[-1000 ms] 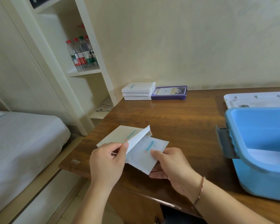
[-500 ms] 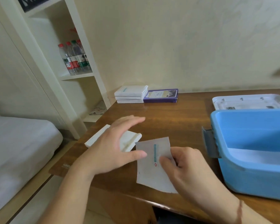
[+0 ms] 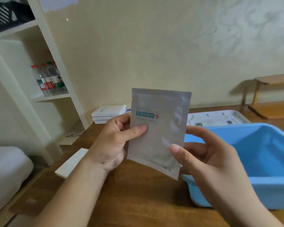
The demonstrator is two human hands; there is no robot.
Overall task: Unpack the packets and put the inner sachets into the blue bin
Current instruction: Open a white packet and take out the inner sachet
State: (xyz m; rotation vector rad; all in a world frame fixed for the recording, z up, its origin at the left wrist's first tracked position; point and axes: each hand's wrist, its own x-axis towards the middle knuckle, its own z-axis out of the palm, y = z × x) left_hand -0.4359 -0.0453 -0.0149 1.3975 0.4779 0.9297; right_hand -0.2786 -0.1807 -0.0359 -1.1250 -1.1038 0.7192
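Observation:
A silver-grey sachet [image 3: 159, 128] with a teal label stands upright in the air over the table's middle. My left hand [image 3: 115, 145] pinches its left edge, thumb on the front. My right hand [image 3: 203, 158] pinches its lower right edge, thumb on the front. The blue bin [image 3: 261, 161] sits open on the table just right of the sachet, partly behind my right hand. An emptied white packet [image 3: 72, 163] lies flat on the table behind my left forearm. A stack of white packets [image 3: 108, 113] rests at the back by the wall.
The bin's white lid [image 3: 216, 118] lies behind the bin. The wooden table [image 3: 138, 194] has its left edge near a bed [image 3: 5, 169]. A white shelf unit with water bottles [image 3: 47, 79] stands at the left. A wooden rack [image 3: 272, 95] is at the far right.
Both hands lifted the sachet off the table and turned it upright facing me. My left hand left the empty packet on the table and took the sachet's left edge. The view tilted up.

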